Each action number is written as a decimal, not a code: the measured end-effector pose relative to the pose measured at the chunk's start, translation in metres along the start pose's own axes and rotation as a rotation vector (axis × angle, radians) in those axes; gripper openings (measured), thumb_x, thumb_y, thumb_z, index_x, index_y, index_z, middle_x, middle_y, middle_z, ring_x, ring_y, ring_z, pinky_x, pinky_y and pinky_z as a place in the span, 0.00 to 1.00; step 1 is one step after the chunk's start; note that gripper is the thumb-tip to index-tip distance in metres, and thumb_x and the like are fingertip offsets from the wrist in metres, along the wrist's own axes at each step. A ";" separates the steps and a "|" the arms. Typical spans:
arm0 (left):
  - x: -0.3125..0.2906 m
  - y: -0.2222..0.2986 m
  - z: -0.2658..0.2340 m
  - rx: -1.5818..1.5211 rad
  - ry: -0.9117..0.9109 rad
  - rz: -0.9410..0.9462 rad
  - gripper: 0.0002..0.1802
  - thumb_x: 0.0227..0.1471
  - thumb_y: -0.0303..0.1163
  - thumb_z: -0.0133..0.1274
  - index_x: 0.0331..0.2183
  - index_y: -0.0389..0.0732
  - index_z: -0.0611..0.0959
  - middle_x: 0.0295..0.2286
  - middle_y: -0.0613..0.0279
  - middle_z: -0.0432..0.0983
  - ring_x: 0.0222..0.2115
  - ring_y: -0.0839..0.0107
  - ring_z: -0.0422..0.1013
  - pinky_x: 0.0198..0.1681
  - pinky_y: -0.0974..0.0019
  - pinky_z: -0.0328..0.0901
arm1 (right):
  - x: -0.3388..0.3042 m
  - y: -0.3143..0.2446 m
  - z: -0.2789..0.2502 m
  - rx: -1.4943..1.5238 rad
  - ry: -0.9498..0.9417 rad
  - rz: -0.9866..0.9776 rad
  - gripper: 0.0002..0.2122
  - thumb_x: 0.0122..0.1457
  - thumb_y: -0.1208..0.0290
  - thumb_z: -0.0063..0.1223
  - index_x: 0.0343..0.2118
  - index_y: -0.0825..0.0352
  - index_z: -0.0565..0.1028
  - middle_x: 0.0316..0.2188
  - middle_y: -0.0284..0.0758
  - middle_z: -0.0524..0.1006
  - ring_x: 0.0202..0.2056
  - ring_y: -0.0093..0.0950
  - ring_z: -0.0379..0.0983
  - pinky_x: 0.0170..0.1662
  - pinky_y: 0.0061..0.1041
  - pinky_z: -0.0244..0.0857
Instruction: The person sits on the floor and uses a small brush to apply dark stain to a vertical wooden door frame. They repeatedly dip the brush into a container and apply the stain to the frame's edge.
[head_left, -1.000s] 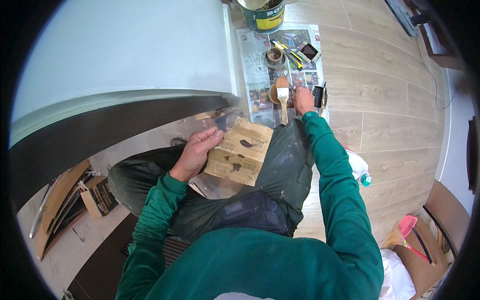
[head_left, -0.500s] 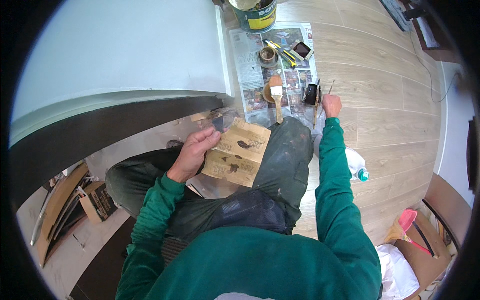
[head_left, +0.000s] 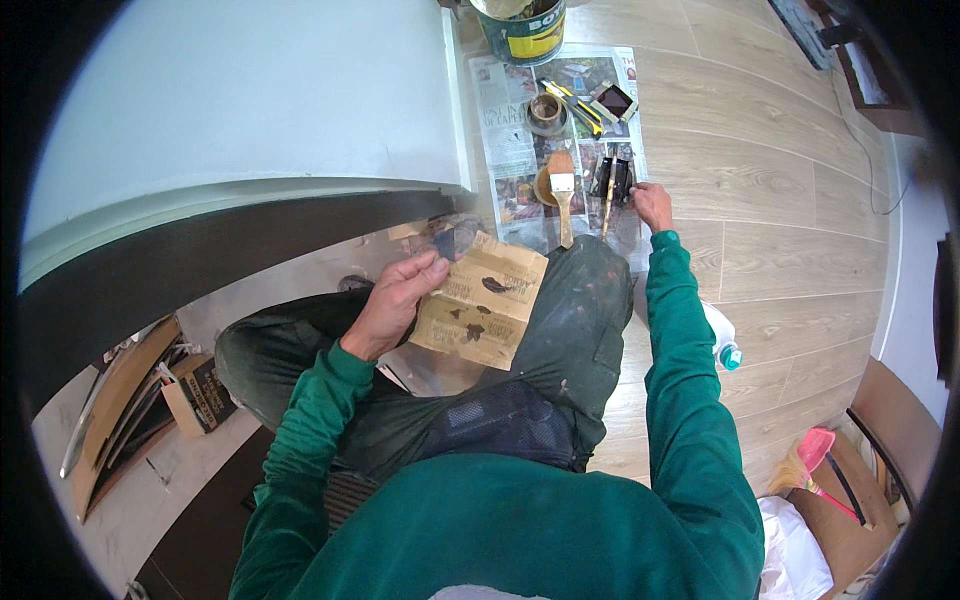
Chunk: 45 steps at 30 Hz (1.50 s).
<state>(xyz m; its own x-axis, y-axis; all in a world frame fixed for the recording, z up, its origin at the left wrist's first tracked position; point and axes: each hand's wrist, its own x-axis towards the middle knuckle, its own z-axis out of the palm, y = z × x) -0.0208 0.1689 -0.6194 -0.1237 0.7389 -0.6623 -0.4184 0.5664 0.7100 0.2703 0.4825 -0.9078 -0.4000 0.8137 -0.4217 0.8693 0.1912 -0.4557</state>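
Note:
My left hand (head_left: 392, 308) pinches the upper left edge of a creased brown paper sheet (head_left: 470, 325), held over my lap. Dark brown-black smears mark the sheet. Some clear plastic (head_left: 462, 235) shows just beyond those fingertips. My right hand (head_left: 654, 207) is closed beside a small black container (head_left: 611, 178) on the newspaper; whatever its fingers hold is hidden. Across that container lies a thin wooden stick or brush handle (head_left: 608, 212). Left of it, a wide flat paintbrush (head_left: 563, 198) rests with its bristles on a round lid (head_left: 545, 187).
Newspaper (head_left: 508, 150) covers the floor ahead. On it are a yellow-black utility knife (head_left: 575, 107), a small open box with dark contents (head_left: 613, 102) and a brown-rimmed cup (head_left: 546, 112). Behind stands a paint bucket (head_left: 525, 38). A white bottle (head_left: 722, 330) is beside my right forearm.
My right hand has moved slightly toward the black container, and the thin brush that stuck up from it no longer shows. The container and stick have shifted left. My left hand keeps the paper.

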 end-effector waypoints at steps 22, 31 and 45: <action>0.003 0.005 0.012 -0.065 0.007 -0.021 0.18 0.65 0.37 0.44 0.45 0.33 0.79 0.37 0.67 0.77 0.36 0.83 0.71 0.42 0.75 0.68 | 0.062 -0.081 -0.073 -0.055 0.231 0.012 0.14 0.50 0.62 0.50 0.34 0.61 0.83 0.33 0.51 0.79 0.39 0.51 0.77 0.43 0.45 0.70; 0.002 0.006 0.011 -0.086 0.012 -0.055 0.18 0.65 0.37 0.44 0.46 0.33 0.79 0.36 0.67 0.77 0.36 0.84 0.72 0.42 0.76 0.68 | 0.084 -0.091 -0.071 -0.125 0.129 0.077 0.16 0.51 0.65 0.49 0.37 0.68 0.81 0.39 0.54 0.78 0.44 0.52 0.76 0.47 0.44 0.70; 0.004 0.003 0.015 -0.088 0.049 -0.041 0.19 0.65 0.37 0.44 0.48 0.33 0.78 0.40 0.64 0.78 0.40 0.79 0.72 0.47 0.74 0.66 | 0.053 -0.083 -0.096 -0.016 0.195 0.024 0.14 0.50 0.63 0.51 0.36 0.63 0.83 0.31 0.50 0.80 0.37 0.48 0.78 0.41 0.41 0.70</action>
<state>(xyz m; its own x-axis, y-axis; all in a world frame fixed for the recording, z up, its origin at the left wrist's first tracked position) -0.0095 0.1787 -0.6159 -0.1483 0.6958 -0.7028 -0.5007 0.5600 0.6601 0.2049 0.5627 -0.8166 -0.3169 0.9088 -0.2713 0.8831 0.1783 -0.4341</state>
